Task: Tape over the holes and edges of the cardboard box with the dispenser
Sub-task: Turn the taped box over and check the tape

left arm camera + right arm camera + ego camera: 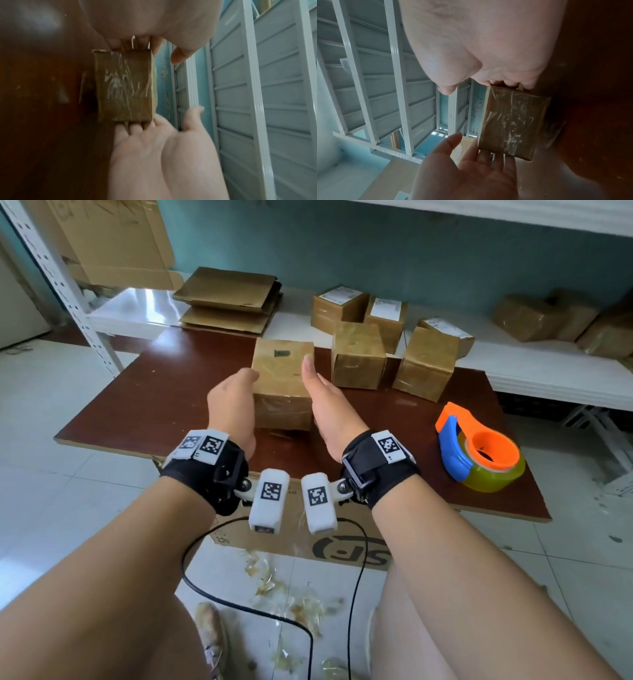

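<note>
While the dark reddish-brown wooden tabletop (164,392) carries everything, a small tape-wrapped brown cardboard box (282,381) stands near its middle, flanked by both hands. Behind and to its right sit two more taped brown boxes (358,359) on the table, with others on the white shelf (534,371) beyond. An orange-and-blue tape dispenser (479,448) with its clear roll lies well apart at the right edge — no hand touches it. At the box's left side the left hand (231,402) lays its straight fingers on the cardboard, thumb on top; the right hand (327,398) does the same on the opposite face — neither curls round it.
</note>
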A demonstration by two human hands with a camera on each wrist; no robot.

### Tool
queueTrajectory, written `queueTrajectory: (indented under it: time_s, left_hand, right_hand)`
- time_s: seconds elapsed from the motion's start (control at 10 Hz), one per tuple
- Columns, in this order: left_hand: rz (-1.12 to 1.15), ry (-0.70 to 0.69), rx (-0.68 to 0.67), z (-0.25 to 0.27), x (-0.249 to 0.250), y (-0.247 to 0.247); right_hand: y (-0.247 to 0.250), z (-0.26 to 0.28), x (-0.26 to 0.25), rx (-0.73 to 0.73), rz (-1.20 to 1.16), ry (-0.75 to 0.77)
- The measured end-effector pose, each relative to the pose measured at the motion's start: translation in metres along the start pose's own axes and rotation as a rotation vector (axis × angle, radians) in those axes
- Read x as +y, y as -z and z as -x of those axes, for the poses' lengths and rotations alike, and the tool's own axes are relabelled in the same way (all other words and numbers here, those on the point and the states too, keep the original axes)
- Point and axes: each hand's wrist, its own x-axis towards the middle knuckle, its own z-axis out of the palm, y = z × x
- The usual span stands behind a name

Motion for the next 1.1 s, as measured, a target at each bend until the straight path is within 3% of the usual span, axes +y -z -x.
queueTrajectory:
  time_s: [0.2,0.4,0.7,0.9,1.1]
  left_hand:
    - [0.094,-0.105,-0.020,-0.033,0.016,0.014]
    - [0.197,-0.129,-0.032,-0.070,0.032,0.004]
    - [0.010,-0.333,0.009,-0.133,0.069,-0.036]
    - [-0.051,-0.193,-0.121,-0.170,0.047,-0.046]
    - [-0.210,-0.183,-0.131,-0.182,0.026,-0.055]
  right_hand:
    - [-0.005,-0.039,-0.015,-0.012,-0.186,0.026]
    - [-0.018,-0.079,-0.031,-0.001,-0.189,0.021]
    - [-0.019,-0.142,-0.080,0.000,-0.272,0.120]
    - [0.007,-0.169,-0.074,0.028,-0.242,0.100]
    - [0.018,-0.167,-0.071,0.105,-0.124,-0.045]
